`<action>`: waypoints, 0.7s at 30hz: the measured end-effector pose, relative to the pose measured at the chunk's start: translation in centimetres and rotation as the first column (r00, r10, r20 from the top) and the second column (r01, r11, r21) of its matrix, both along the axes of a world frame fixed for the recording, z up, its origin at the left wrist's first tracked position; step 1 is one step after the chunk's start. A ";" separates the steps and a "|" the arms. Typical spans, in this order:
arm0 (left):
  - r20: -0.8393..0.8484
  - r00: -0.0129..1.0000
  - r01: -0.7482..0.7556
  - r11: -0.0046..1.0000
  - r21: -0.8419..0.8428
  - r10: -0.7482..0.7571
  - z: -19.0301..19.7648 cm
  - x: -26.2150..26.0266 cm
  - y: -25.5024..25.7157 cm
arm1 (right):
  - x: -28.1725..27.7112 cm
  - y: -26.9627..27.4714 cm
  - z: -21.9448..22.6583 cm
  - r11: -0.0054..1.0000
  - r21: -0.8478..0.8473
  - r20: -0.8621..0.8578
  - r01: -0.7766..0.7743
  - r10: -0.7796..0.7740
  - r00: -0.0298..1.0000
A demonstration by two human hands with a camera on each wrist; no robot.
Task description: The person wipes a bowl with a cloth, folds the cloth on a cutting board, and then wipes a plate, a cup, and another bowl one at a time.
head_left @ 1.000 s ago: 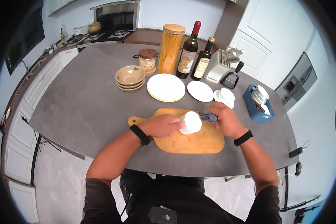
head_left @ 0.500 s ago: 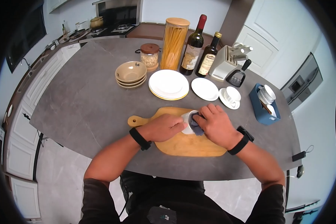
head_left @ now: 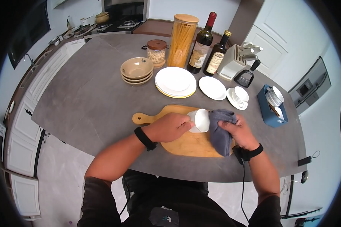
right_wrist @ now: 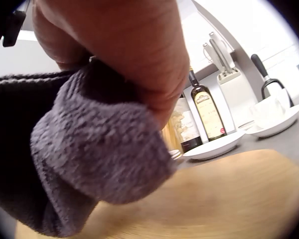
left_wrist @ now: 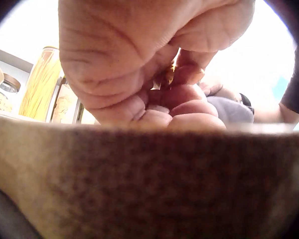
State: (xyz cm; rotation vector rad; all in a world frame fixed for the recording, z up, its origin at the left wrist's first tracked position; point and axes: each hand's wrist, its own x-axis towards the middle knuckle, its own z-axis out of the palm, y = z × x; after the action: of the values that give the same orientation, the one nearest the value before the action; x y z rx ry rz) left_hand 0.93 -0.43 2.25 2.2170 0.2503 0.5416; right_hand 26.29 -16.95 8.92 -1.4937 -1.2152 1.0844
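Observation:
A white cup [head_left: 202, 121] is tipped on its side over the wooden cutting board [head_left: 183, 146], its mouth facing right. My left hand [head_left: 169, 128] grips it from the left, thumb along the cup's side. In the left wrist view the curled fingers [left_wrist: 194, 107] show above the blurred board edge, and the cup is hidden. To the right, my right hand [head_left: 244, 132] pinches a grey cloth [head_left: 220, 138] that hangs loosely beside the cup's mouth. The cloth's fuzzy folds fill the left of the right wrist view, over the board.
Beyond the board stand stacked bowls [head_left: 136, 68], white plates [head_left: 175, 81], a smaller plate [head_left: 212, 88] and a cup on a saucer [head_left: 237, 104]. Behind are a pasta jar [head_left: 181, 41], two bottles and a knife block [head_left: 231, 64]. A blue bin [head_left: 271, 113] holds dishes at right.
My right hand pressed the bunched cloth into the cup half a second ago; now it has drawn the cloth out to the right, where it hangs unfolded. My left hand keeps its hold.

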 end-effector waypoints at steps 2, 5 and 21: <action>-0.005 1.000 0.005 0.999 -0.032 -0.005 0.0 0.0 0.0 | 2.1 0.1 -2.0 0.981 0.097 0.162 0.165 -0.180 0.970; -0.102 0.995 -0.033 0.974 -0.226 0.010 0.4 0.0 0.3 | 2.2 0.5 -2.9 0.960 0.143 0.394 0.240 -0.278 0.876; -0.225 0.974 -0.112 0.868 -0.484 0.000 1.6 -0.3 -1.2 | -4.5 -2.0 -5.6 0.970 0.139 0.129 0.201 -0.219 0.967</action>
State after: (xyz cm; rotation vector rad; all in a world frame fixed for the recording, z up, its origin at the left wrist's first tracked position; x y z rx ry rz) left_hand 0.66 -1.63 3.84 1.7635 0.5121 0.2240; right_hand 21.82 -18.96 3.34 -1.5842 -1.1688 0.7571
